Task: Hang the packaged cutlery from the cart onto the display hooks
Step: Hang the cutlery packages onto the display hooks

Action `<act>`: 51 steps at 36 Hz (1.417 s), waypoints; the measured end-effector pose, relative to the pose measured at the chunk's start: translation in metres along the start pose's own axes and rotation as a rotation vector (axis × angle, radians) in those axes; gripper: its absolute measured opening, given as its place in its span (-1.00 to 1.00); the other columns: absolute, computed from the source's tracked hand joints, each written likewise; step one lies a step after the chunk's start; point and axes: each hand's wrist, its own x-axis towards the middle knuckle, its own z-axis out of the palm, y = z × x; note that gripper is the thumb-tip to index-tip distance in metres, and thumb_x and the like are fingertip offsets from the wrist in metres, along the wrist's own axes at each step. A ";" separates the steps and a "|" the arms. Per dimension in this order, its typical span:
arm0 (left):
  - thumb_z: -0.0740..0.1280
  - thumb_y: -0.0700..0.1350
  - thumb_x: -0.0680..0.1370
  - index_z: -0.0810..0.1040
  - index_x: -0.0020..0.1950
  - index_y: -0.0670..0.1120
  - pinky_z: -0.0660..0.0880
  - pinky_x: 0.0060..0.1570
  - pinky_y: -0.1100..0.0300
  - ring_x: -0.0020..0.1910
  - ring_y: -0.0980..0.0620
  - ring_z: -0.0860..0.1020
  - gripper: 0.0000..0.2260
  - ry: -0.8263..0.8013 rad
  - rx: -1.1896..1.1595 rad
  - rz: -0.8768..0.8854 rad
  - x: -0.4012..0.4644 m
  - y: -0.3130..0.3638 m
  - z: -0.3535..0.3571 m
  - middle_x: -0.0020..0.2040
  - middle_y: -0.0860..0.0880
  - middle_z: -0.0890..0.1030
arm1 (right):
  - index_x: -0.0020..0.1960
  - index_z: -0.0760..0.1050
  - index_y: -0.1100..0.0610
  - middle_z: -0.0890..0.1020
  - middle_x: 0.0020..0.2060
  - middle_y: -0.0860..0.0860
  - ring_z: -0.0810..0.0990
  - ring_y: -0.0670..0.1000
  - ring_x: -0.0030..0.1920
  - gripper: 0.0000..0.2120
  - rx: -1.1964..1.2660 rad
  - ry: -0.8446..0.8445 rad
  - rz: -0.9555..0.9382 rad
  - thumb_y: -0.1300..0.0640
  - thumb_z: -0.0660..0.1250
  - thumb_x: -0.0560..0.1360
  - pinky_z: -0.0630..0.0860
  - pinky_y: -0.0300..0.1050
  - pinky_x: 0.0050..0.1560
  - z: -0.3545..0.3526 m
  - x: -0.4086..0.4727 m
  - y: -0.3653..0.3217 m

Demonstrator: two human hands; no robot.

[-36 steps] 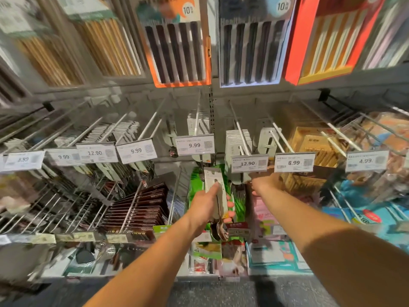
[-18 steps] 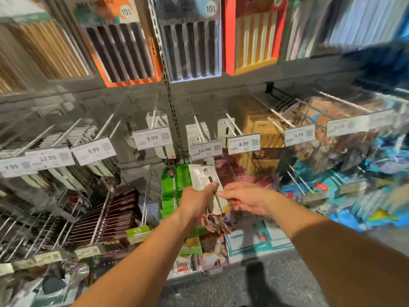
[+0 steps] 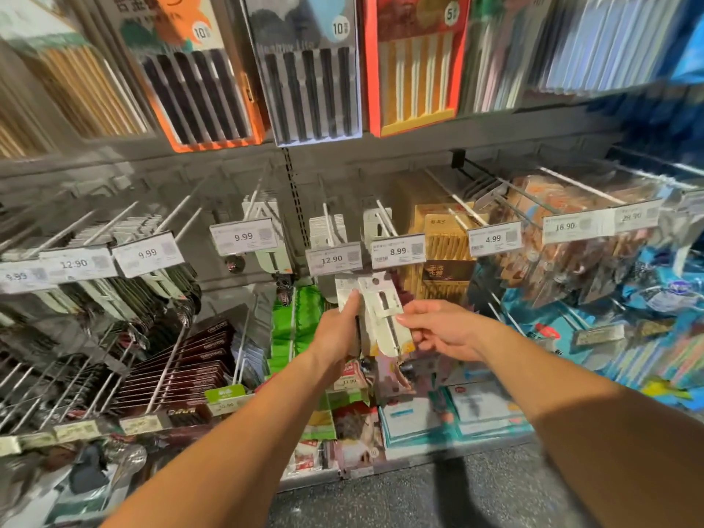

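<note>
Carded cutlery packs [image 3: 375, 318] are gripped by the left hand [image 3: 337, 333], the front one pinched by the right hand [image 3: 438, 329]. One card should be separated, its hole aligned with the hook [image 3: 330, 230] above the 12.90 tag [image 3: 334, 259].

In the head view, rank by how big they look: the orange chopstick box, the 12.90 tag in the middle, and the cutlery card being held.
1. Orange chopstick box
2. Cutlery card
3. 12.90 tag
</note>
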 end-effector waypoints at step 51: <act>0.40 -0.19 0.57 0.61 -0.03 -0.12 0.52 -0.34 0.15 -0.30 -0.07 0.61 -0.99 -0.008 -0.029 0.042 0.026 -0.005 0.024 -0.23 -0.06 0.68 | 0.40 0.38 0.27 0.62 0.15 0.22 0.68 0.13 0.00 -0.57 -0.117 0.317 0.094 0.19 0.35 0.57 0.64 -0.06 0.02 0.003 0.048 -0.042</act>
